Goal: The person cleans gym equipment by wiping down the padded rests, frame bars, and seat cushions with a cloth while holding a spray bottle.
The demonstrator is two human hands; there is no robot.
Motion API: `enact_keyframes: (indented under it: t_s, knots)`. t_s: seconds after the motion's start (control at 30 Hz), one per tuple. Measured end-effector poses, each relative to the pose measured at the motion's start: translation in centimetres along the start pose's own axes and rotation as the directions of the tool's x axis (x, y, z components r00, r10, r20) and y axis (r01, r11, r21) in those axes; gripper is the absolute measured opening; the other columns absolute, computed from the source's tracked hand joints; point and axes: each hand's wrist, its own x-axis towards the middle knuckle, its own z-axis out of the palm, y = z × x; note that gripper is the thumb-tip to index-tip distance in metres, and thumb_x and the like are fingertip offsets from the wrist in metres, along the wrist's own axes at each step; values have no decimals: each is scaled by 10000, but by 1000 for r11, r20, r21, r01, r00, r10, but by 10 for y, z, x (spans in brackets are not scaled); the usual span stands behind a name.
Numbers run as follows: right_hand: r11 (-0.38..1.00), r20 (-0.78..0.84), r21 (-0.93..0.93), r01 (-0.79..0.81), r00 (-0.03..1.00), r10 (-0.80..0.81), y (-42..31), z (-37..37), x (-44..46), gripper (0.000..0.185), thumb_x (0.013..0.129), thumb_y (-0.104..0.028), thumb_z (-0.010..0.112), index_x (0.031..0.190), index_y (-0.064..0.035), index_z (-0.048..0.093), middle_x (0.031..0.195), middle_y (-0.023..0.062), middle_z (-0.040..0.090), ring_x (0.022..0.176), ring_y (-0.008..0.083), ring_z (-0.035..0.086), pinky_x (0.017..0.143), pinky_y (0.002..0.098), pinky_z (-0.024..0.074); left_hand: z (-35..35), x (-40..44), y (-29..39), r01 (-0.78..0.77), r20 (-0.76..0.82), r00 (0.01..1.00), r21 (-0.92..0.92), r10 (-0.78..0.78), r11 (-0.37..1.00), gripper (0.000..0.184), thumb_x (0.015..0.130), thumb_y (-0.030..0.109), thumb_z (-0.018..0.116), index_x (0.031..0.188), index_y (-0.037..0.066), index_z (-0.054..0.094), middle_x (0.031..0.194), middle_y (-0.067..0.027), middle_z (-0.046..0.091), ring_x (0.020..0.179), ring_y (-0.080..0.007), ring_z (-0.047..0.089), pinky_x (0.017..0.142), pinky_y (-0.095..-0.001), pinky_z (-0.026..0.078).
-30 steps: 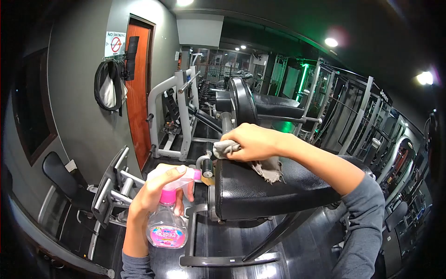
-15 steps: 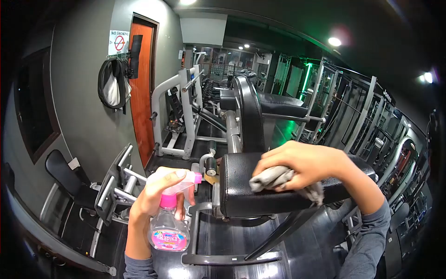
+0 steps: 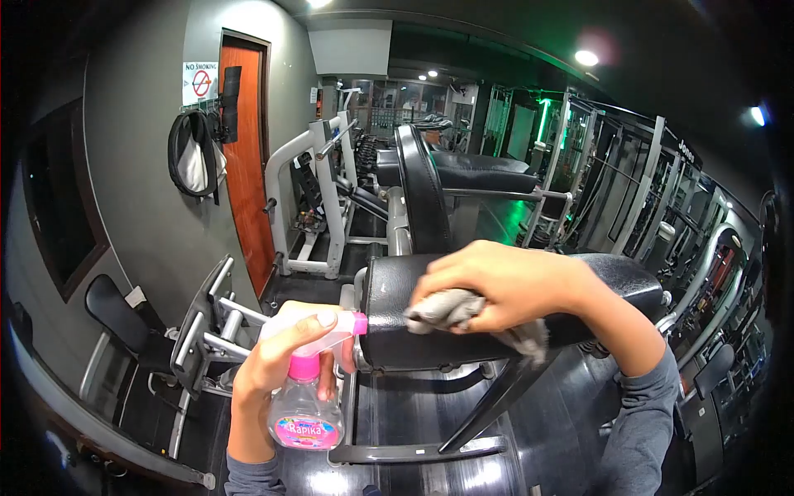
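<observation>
My left hand (image 3: pixel 281 347) is closed around the neck and trigger of a clear spray bottle (image 3: pixel 306 413) with a pink nozzle and a pink label. The bottle is upright, its nozzle pointing right toward the bench pad. In my right hand (image 3: pixel 504 285) is a crumpled grey cloth (image 3: pixel 447 312), pressed on the top of a black padded seat (image 3: pixel 389 289) of a gym machine. One end of the cloth hangs over the pad's front edge.
A black upright backrest (image 3: pixel 420 190) rises behind the seat. Grey machine frames (image 3: pixel 327 198) stand at the left by a wooden door (image 3: pixel 246 157). Further left is a black chair (image 3: pixel 124 322). Below the seat, a metal base bar (image 3: pixel 413 452) crosses the dark floor. Racks line the right side.
My right hand and the cloth have shifted left in view, as has the seat with the turning view. My left hand still holds the bottle, its nozzle now overlapping the seat's left edge.
</observation>
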Motion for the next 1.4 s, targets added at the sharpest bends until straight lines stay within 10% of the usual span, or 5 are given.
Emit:
enact_keyframes:
  t_s: [0.37,0.67,0.97,1.13,1.4]
  knots:
    - [860,-352,-213,-464,857,375,-32,11,-159,389,675,-83,750,1055,-88,667,969,89,645,917,324,642,804,415,510,63,7,-15,33,54,998,9,-33,999,514,956,418,531,1003,-82,637,774,-183,667,463,-241,635,434,-307,521]
    - [811,-598,219,-543,582,552,-30,117,-274,282,760,-68,750,1031,-37,674,951,118,671,858,301,672,769,352,521,176,39,-66,99,192,978,-100,-79,990,445,964,346,518,950,-84,632,749,-170,652,459,-225,634,431,-289,514]
    - [182,-184,957,-226,15,983,-45,381,-384,278,867,-199,727,1059,-9,663,899,23,685,807,95,583,752,295,496,290,52,-241,488,466,774,-8,-429,873,403,965,338,529,926,-52,628,789,-124,654,519,-183,631,481,-283,507]
    - [-61,65,998,21,-382,922,-86,508,-411,334,887,-217,685,1149,-14,652,997,48,697,915,125,617,855,284,486,339,63,-338,616,586,625,36,-516,787,331,969,301,568,896,-14,640,788,-85,640,521,-140,598,506,-257,467]
    - [-122,285,947,298,-595,751,-105,539,-440,320,888,-206,685,1144,-18,649,1012,34,689,918,109,609,851,274,481,425,104,-444,688,739,364,197,-567,698,316,973,296,574,893,-5,630,770,-65,621,505,-117,562,491,-256,447]
